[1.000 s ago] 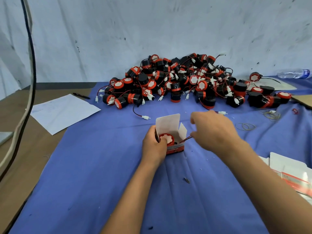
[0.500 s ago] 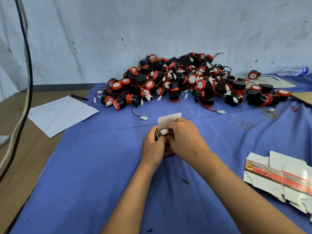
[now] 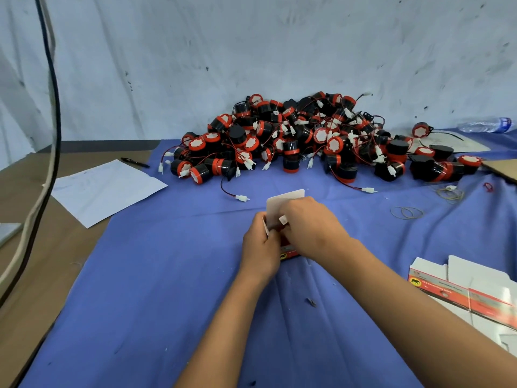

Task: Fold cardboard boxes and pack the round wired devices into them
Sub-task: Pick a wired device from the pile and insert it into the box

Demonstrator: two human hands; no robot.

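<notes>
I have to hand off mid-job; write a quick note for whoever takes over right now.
Left hand: grips the small box from its left side.
Right hand: pinches the white connector at the box opening, tucking the wire in.
Box lid flap stands open; the device inside is hidden by the hands.
Done: this box folded and apparently loaded.
Left: finish tucking the wire, close the flap, then continue with the pile of devices at the far edge and the flat boxes at right.

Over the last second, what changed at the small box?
The right hand came in from the box's right side onto its open top, pressing the white connector and wire down over the device. The left hand still grips the small box; its lid flap stays up. The device pile is unchanged.
</notes>
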